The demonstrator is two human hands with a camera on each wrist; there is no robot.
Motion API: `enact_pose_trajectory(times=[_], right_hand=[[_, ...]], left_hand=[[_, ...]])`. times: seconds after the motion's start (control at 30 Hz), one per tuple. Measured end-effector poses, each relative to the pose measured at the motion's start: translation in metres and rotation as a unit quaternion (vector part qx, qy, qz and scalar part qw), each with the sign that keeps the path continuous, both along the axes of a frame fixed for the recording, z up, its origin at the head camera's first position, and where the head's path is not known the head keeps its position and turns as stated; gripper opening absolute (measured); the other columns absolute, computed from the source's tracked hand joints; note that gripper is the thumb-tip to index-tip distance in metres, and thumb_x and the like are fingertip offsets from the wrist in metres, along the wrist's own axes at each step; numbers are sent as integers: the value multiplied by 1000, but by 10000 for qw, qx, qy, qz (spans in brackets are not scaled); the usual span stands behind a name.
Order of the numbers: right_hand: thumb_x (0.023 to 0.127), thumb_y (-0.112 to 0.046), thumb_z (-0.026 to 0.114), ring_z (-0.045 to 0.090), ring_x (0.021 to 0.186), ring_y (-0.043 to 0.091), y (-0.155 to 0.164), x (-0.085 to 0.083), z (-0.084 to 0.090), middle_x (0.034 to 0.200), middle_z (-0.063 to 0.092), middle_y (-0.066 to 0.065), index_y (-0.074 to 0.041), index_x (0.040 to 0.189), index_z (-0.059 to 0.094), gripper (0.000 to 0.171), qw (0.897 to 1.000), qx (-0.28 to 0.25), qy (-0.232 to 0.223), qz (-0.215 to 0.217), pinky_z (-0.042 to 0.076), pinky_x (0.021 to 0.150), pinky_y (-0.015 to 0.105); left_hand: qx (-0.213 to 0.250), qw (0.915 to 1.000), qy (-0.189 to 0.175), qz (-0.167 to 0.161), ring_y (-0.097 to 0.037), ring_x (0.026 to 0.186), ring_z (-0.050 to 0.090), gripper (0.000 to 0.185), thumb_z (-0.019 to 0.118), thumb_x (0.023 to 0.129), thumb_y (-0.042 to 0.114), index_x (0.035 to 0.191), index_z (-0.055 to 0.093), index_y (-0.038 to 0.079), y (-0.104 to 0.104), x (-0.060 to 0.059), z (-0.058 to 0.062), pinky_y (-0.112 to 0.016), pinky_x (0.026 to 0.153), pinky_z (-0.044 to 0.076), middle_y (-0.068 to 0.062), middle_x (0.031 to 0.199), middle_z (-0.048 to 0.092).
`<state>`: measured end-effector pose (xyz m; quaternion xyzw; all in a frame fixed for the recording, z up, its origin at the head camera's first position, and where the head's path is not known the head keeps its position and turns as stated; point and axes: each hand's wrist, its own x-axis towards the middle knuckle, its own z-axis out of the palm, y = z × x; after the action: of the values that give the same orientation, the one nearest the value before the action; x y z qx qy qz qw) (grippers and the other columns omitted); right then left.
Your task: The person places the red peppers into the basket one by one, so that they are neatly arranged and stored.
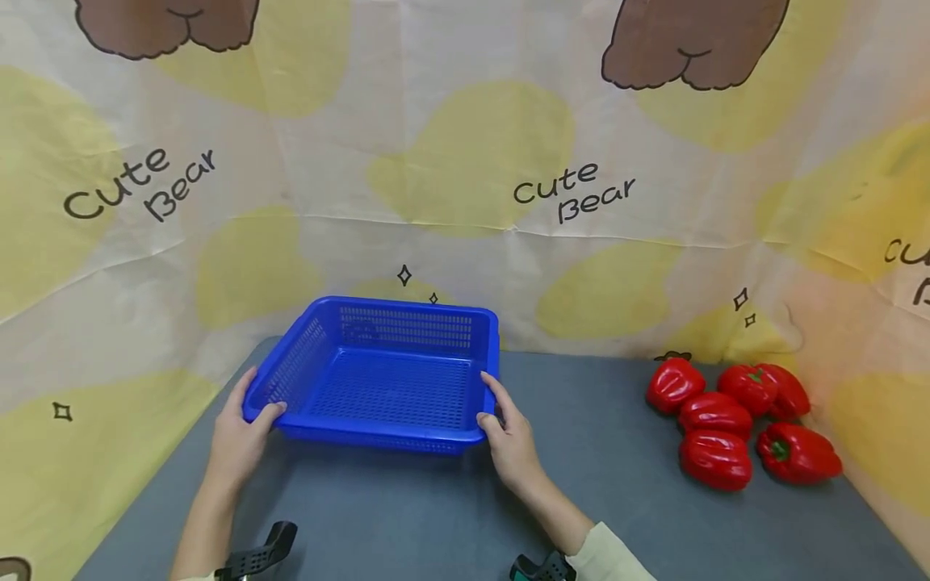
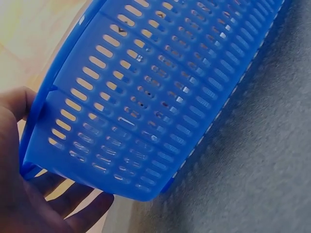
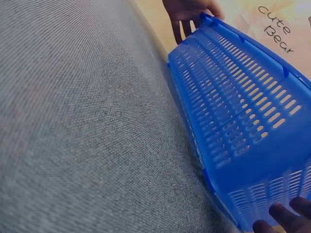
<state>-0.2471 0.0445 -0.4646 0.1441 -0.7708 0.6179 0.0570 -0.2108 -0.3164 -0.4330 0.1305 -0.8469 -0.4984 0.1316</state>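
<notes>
Head view: a blue perforated basket (image 1: 385, 375) sits toward the back-left part of the grey bench (image 1: 596, 500), close to the cloth backdrop (image 1: 465, 161) printed with bears. The left hand (image 1: 240, 440) grips the basket's near-left corner, thumb over the rim and fingers curled beneath. The right hand (image 1: 512, 440) grips the near-right corner the same way. The basket is empty. Five red peppers (image 1: 737, 424) lie in a cluster near the bench's right edge, well apart from the basket.

Left wrist view: the basket's slotted wall (image 2: 146, 97) fills the frame, tilted, its near edge seemingly raised off the bench. The left hand (image 2: 24, 194) has its thumb above the rim and its fingers (image 2: 73, 204) wrapped under the base, clamped on the corner.

Right wrist view: the basket's underside (image 3: 243, 111) slants above the bench surface (image 3: 82, 121). The right hand's fingertips (image 3: 286, 218) press under the near corner, and the left hand (image 3: 189, 12) holds the far one.

To move the basket well, I judge both hands should keep an even grip and equal height, so the thin plastic does not twist, and lift it rather than drag it on the fabric.
</notes>
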Motion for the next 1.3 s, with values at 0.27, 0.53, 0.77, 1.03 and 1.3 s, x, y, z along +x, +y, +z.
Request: enact_pose_trajectory(times=[0.27,0.53,0.77,1.03,1.3], right_hand=[[100,-11,41,48,140,41,12,1,-7,162,36,16,-23,157,36,58,9997,84,17,-227,41,111,63],[99,-13,40,42,145,42,33,-1,-11,165,32,16,-27,162,22,67,9993,-14,74,-354,37,112,64],[103,-16,36,35,148,44,52,-3,-21,166,27,18,-21,163,19,62,9975,101,489,-502,31,115,66],[102,-26,40,29,150,48,78,1,-29,169,19,16,-21,164,15,67,9945,-220,560,-852,26,113,72],[99,-24,41,24,149,51,104,3,-33,168,14,19,-16,164,8,74,9944,-612,535,-670,25,110,74]], left_hand=[[-91,9998,145,-36,-52,148,27,79,57,97,24,164,16,17,15,-3,-2,-67,118,25,-27,165,21],[21,9983,455,352,-49,148,31,75,57,95,16,162,22,14,48,-8,-4,-65,118,26,-26,163,29],[8,9959,722,542,-49,147,33,73,58,93,11,160,27,9,75,-10,-5,-64,118,27,-28,160,34],[128,9952,826,502,-43,148,35,71,62,95,17,159,31,11,114,-9,-19,-63,119,28,-22,161,36],[-678,9889,1191,569,-42,131,57,60,62,98,34,153,44,19,128,-7,-30,-62,107,45,-22,144,57]])
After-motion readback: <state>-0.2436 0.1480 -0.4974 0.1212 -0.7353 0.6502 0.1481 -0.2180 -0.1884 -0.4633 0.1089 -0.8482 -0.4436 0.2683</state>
